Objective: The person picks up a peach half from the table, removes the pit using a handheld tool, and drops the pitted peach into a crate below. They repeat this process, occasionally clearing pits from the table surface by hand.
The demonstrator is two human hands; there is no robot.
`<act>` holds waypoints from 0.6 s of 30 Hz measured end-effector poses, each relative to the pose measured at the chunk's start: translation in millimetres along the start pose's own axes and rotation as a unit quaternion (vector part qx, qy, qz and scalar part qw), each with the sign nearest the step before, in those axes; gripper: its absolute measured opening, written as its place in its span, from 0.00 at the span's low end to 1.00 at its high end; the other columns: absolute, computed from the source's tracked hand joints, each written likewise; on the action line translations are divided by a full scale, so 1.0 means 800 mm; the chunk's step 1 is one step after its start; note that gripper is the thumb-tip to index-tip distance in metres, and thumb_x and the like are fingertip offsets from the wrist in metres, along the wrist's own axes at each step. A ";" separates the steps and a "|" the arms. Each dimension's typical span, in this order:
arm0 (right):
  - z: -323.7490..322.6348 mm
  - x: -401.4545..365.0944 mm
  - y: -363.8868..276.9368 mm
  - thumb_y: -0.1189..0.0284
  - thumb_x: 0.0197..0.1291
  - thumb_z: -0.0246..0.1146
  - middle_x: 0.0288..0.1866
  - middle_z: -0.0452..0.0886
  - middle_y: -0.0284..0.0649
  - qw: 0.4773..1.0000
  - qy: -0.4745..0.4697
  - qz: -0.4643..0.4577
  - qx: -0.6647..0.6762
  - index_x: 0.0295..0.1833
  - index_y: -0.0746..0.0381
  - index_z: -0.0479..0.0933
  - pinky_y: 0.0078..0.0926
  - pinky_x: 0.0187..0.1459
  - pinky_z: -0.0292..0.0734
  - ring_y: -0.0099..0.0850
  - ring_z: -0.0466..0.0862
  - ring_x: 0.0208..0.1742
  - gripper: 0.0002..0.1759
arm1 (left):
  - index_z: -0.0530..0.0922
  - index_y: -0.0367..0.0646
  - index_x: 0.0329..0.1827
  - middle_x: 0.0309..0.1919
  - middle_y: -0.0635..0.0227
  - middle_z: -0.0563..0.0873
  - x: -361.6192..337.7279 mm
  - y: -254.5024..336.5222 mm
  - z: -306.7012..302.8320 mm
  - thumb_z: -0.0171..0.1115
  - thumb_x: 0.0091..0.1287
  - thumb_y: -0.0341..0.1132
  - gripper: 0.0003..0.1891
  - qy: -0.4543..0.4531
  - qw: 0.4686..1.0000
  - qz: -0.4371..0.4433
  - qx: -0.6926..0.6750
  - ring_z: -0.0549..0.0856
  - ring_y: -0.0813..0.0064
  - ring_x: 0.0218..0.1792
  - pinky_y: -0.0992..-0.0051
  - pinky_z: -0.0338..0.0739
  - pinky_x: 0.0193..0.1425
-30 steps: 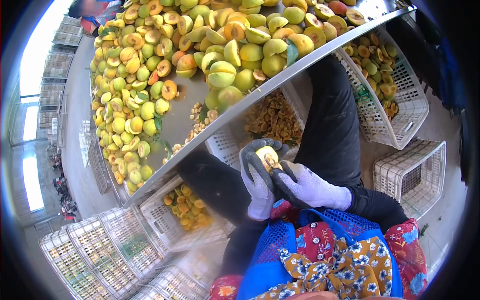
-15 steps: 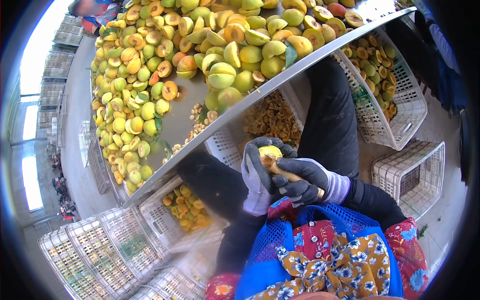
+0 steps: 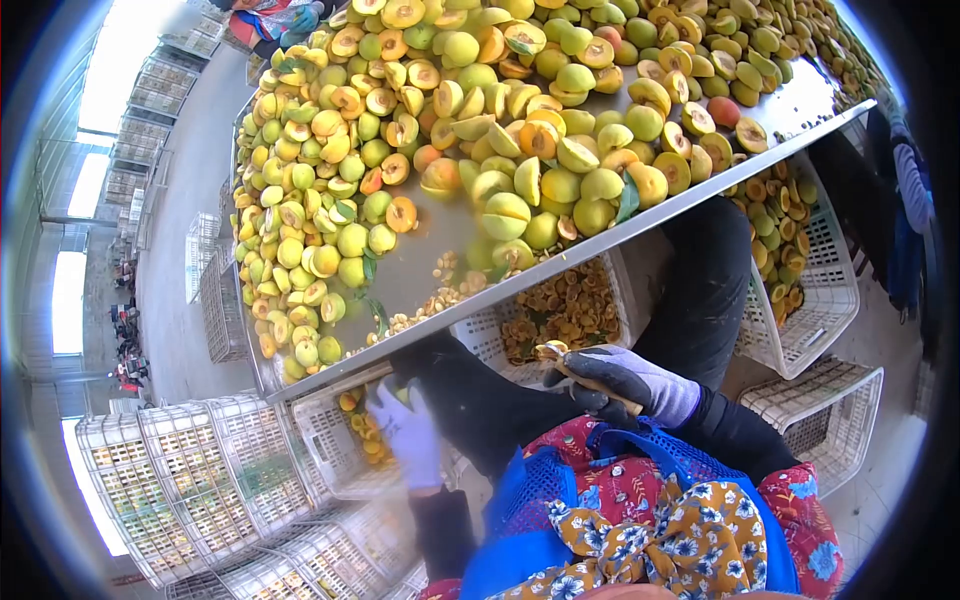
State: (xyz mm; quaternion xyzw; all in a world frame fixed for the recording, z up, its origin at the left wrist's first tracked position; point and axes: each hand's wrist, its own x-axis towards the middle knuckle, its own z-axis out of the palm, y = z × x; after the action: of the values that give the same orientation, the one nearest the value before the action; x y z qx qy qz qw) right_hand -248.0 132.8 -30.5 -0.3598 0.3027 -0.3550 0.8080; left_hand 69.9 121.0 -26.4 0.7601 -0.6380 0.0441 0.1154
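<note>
My right hand (image 3: 625, 383), in a grey-and-lilac work glove, is closed around a wooden-handled tool (image 3: 600, 388) above my lap. At the tool's tip sits a small brownish piece (image 3: 550, 348) that looks like a fruit stone. My gloved left hand (image 3: 408, 430) is out to the left, over the near edge of a white crate (image 3: 335, 450) with yellow-orange fruit pieces inside. Motion smears its fingers, and a greenish patch by them cannot be made out. Ahead, halved and whole yellow-green stone fruit (image 3: 505, 215) cover much of a metal table (image 3: 410, 265).
Between my knees stands a crate of brown stones and scraps (image 3: 560, 315). On the right are a crate of halved fruit (image 3: 825, 265) and another white crate (image 3: 830, 420). Stacked crates (image 3: 190, 480) fill the lower left. Another person (image 3: 275, 20) is at the table's far left.
My left hand has left the right hand and swung left over the crate; the fruit that was between them no longer shows there. My right hand keeps the tool. The camera view has shifted.
</note>
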 end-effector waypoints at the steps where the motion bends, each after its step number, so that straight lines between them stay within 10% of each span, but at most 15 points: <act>1: -0.008 0.004 -0.004 0.60 0.78 0.50 0.24 0.74 0.33 0.984 0.009 0.103 0.147 0.54 0.62 0.74 0.15 0.17 0.66 0.18 0.70 0.16 0.16 | 0.74 0.35 0.59 0.44 0.50 0.84 0.009 0.007 -0.006 0.59 0.73 0.37 0.17 0.013 1.000 0.007 -0.015 0.85 0.49 0.45 0.60 0.80 0.53; 6: -0.027 0.025 0.027 0.61 0.78 0.50 0.26 0.76 0.33 0.926 0.005 0.207 0.315 0.61 0.62 0.72 0.14 0.16 0.66 0.16 0.71 0.16 0.18 | 0.71 0.35 0.65 0.53 0.48 0.84 0.090 0.132 0.000 0.59 0.71 0.34 0.22 -0.075 0.981 0.064 -0.167 0.84 0.51 0.53 0.62 0.78 0.58; 12: -0.026 0.010 0.006 0.57 0.76 0.52 0.25 0.77 0.30 0.979 0.079 0.186 0.002 0.46 0.62 0.78 0.19 0.20 0.66 0.18 0.74 0.20 0.19 | 0.72 0.33 0.61 0.46 0.48 0.83 0.163 0.222 0.071 0.64 0.68 0.43 0.26 -0.098 0.958 0.180 -0.201 0.86 0.55 0.44 0.63 0.79 0.53; 15: -0.014 -0.002 -0.018 0.57 0.76 0.53 0.26 0.78 0.35 0.965 0.165 0.196 -0.047 0.48 0.64 0.76 0.26 0.25 0.71 0.24 0.76 0.22 0.19 | 0.68 0.38 0.66 0.42 0.55 0.82 0.156 0.181 0.048 0.62 0.64 0.37 0.27 -0.266 0.795 -0.001 -0.546 0.85 0.69 0.33 0.72 0.83 0.35; 18: -0.004 0.009 -0.017 0.59 0.74 0.56 0.26 0.78 0.44 0.948 0.192 -0.014 -0.252 0.51 0.64 0.75 0.34 0.27 0.74 0.37 0.76 0.20 0.17 | 0.64 0.43 0.72 0.40 0.60 0.82 0.123 0.156 0.016 0.55 0.58 0.30 0.33 -0.332 0.635 -0.115 -0.688 0.81 0.73 0.25 0.76 0.80 0.27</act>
State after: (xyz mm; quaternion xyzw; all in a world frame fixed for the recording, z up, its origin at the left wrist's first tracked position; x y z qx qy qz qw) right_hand -251.0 119.1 -22.8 -0.4810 0.5269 -0.3407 0.6123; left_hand -35.9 3.9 -3.1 0.4911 -0.3858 -0.6768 0.3898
